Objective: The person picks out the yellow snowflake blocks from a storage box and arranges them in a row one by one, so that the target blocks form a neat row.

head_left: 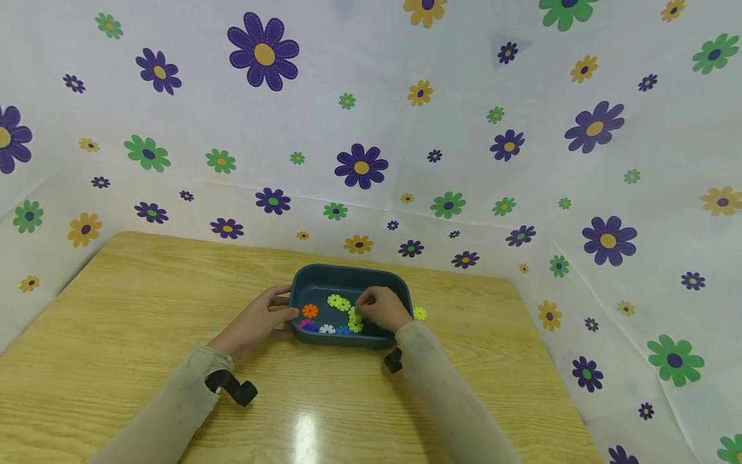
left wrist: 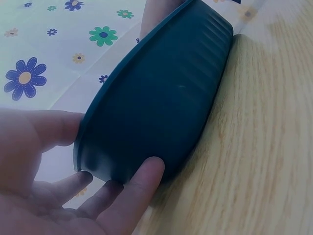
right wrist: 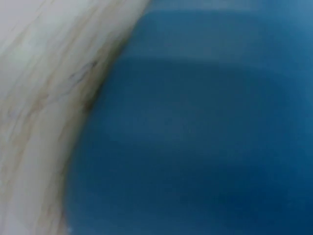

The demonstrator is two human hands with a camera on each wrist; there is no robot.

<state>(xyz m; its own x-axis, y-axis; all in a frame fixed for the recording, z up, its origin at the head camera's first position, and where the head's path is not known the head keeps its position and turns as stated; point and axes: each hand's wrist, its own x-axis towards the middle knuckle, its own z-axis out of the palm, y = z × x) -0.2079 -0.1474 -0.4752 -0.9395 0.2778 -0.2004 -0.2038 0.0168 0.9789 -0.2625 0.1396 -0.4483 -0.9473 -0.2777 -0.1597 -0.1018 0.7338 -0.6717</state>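
Resting on the wooden bench (head_left: 333,399) beside flowered walls (head_left: 313,122) is a basin (head_left: 324,278). The left hand (head_left: 262,320) grips its side; the right hand (head_left: 385,309), bent inside, pinches yellow discs (head_left: 355,325).

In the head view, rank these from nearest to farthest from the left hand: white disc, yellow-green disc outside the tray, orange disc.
1. Orange disc: inside the tray, toward its left end.
2. White disc: inside, toward the near side.
3. Yellow-green disc: on the table, beyond the tray's right end.
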